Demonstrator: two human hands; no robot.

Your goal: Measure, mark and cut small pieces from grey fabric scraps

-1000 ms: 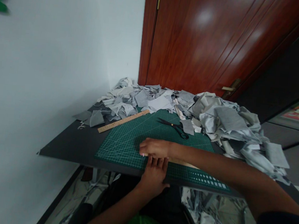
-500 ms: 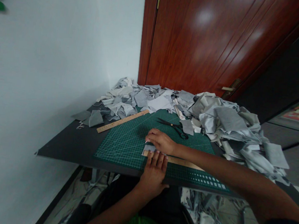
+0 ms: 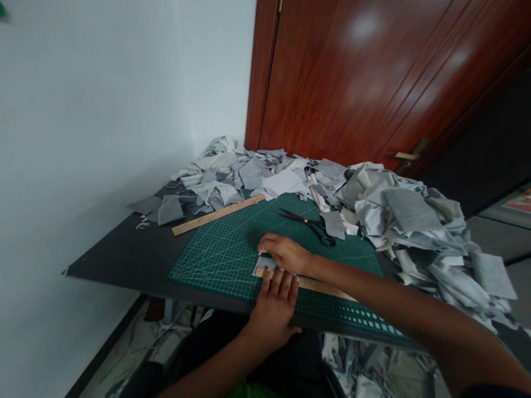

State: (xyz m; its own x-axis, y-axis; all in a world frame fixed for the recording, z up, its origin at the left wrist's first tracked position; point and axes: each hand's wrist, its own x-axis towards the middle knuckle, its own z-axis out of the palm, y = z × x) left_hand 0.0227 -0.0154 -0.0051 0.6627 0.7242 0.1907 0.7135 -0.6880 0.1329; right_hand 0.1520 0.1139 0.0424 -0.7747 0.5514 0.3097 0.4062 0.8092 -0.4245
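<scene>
My left hand [image 3: 276, 308] lies with its fingers stretched out, pressing on a wooden ruler [image 3: 327, 288] near the front edge of a green cutting mat [image 3: 222, 257]. Under the ruler's left end is a small grey piece of cloth [image 3: 266, 262], partly covered by my hands. Just beyond the ruler, my right hand [image 3: 286, 253] is closed in a pinch over the cloth's far side. A tiny pale tip shows at its fingers, too small to name. Black-handled scissors [image 3: 312, 223] lie on the mat beyond my right hand.
A second wooden ruler [image 3: 219, 214] lies slanted across the mat's left edge. Heaps of grey and white cloth scraps [image 3: 405, 215] line the back and right of the black table [image 3: 113, 262]. A white wall [image 3: 117, 84] and a brown door [image 3: 352, 76] stand close behind.
My right hand has shifted slightly toward me over the cloth, still pinched. My left hand stays pressed on the ruler.
</scene>
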